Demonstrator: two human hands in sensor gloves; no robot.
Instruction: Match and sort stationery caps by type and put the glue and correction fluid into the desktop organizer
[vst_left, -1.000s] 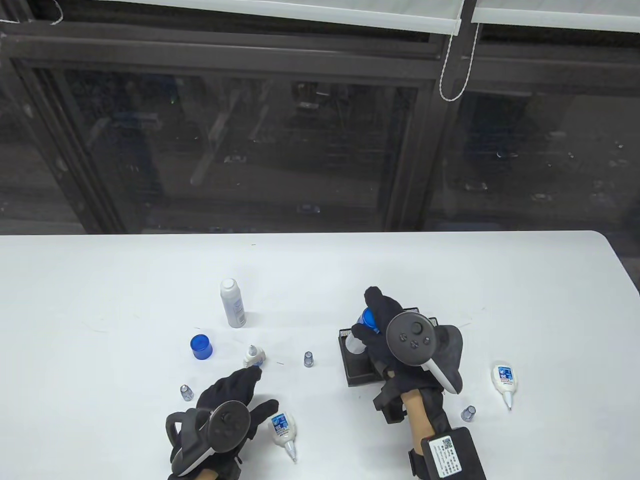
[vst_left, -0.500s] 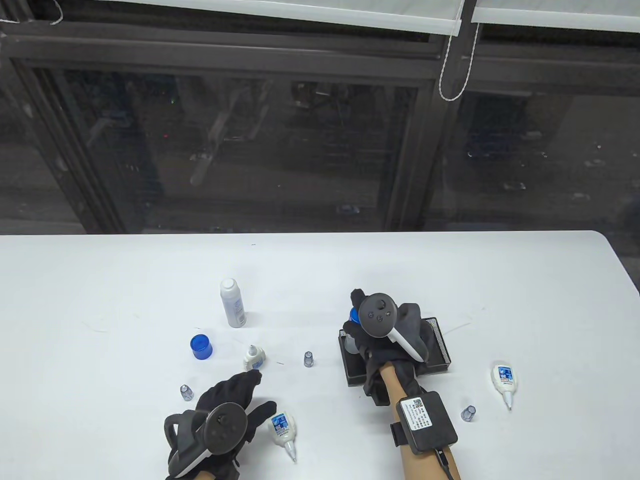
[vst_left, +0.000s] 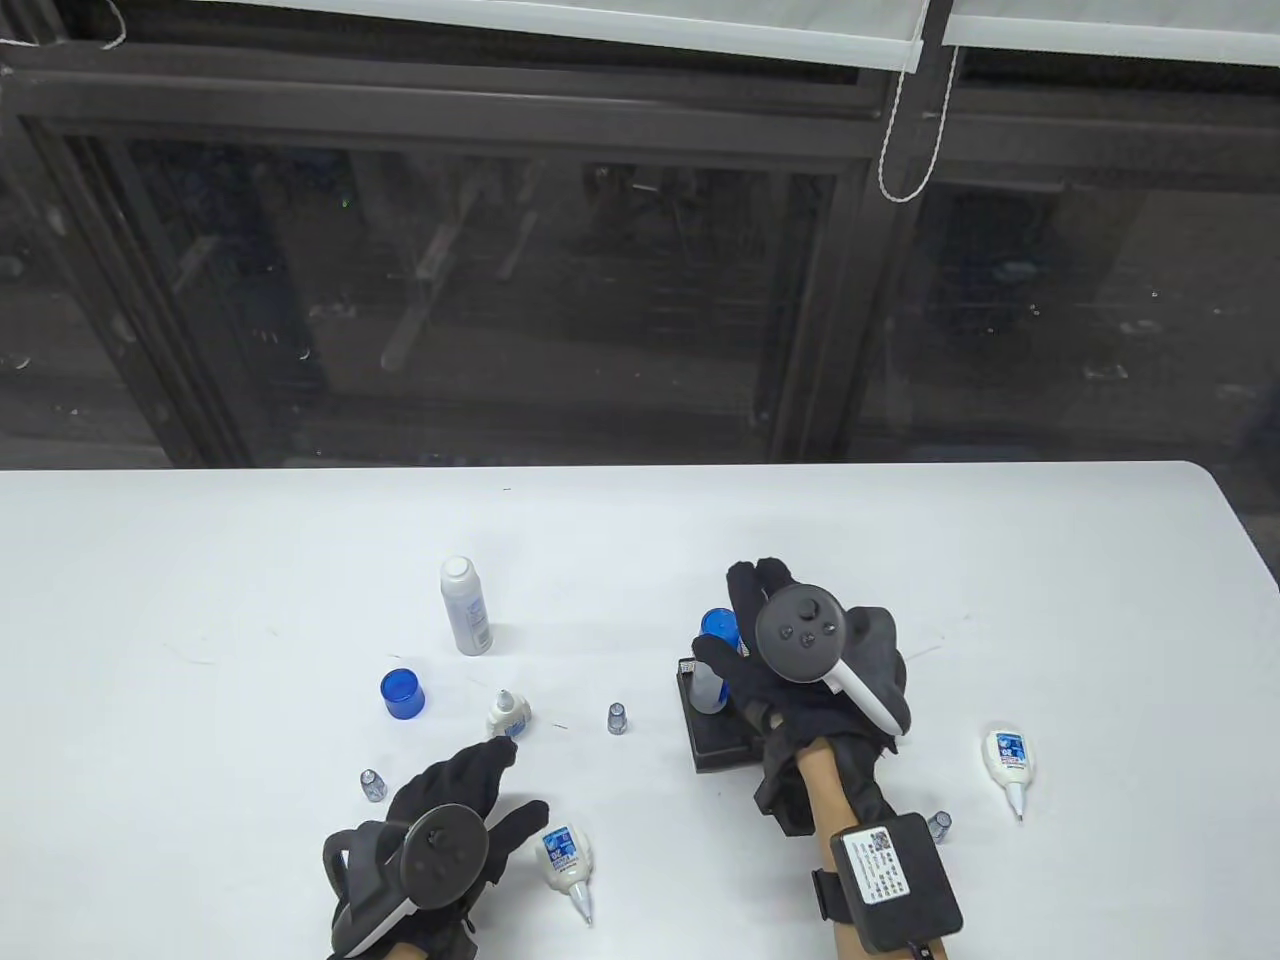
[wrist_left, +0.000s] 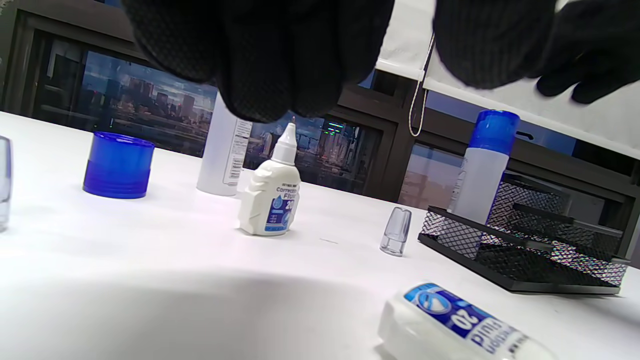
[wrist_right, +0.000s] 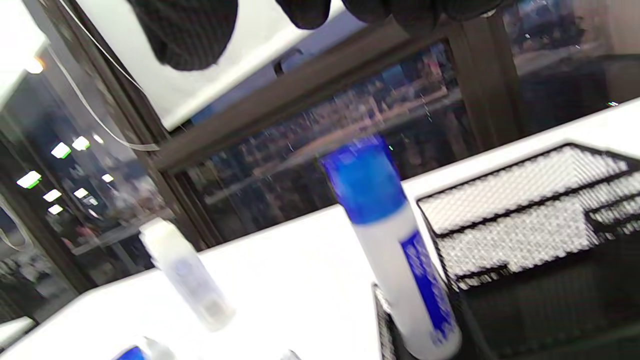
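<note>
A blue-capped glue bottle (vst_left: 714, 662) (wrist_left: 481, 165) (wrist_right: 392, 245) stands upright in the left end of the black mesh organizer (vst_left: 712, 748) (wrist_left: 525, 250). My right hand (vst_left: 738, 615) hovers just over it with fingers loose and off the bottle. My left hand (vst_left: 505, 785) rests flat on the table. Its fingertips (vst_left: 503, 752) point at an upright uncapped correction fluid bottle (vst_left: 507, 712) (wrist_left: 272, 200). An uncapped glue bottle (vst_left: 465, 605) (wrist_left: 225, 155) stands behind a loose blue cap (vst_left: 402, 692) (wrist_left: 118, 165).
Correction fluid bottles lie by my left thumb (vst_left: 567, 860) and at the far right (vst_left: 1007, 758). Small clear caps stand at the centre (vst_left: 617, 717) (wrist_left: 396, 231), left (vst_left: 373, 784) and beside my right forearm (vst_left: 938, 824). A dark window runs behind the table's far edge.
My right hand lowered the capped glue bottle into the organizer's left end, let go and lifted slightly. The left hand has barely moved.
</note>
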